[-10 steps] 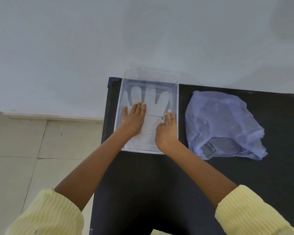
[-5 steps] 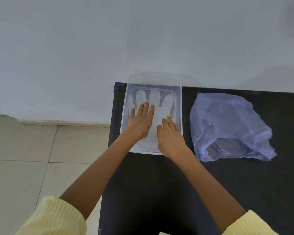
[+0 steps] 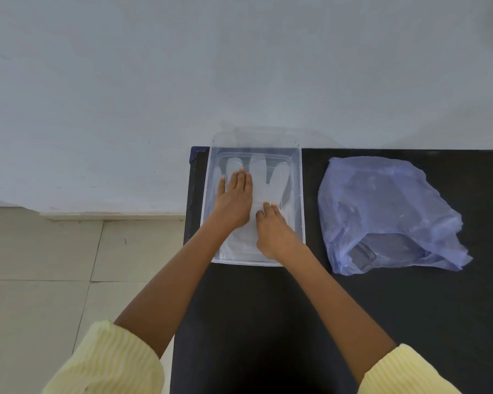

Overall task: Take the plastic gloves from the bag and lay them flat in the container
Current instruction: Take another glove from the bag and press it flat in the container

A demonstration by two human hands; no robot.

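Observation:
A clear plastic container (image 3: 301,194) stands at the table's far left corner. Inside it lies a translucent plastic glove (image 3: 264,177), spread flat with its fingers pointing away from me. My left hand (image 3: 234,201) rests palm down on the glove's left side, fingers together and straight. My right hand (image 3: 272,228) presses flat on the glove's lower right part, near the cuff. Neither hand grips anything. To the right of the container lies a crumpled blue plastic bag (image 3: 387,214), its mouth facing me.
The black table (image 3: 268,322) runs from the wall toward me; its left edge drops to a tiled floor (image 3: 54,265). A pale wall (image 3: 239,66) stands right behind the container and bag.
My left hand has slid forward over the glove toward its fingers. My right hand has moved slightly left and inward on the glove. The view has shifted a little.

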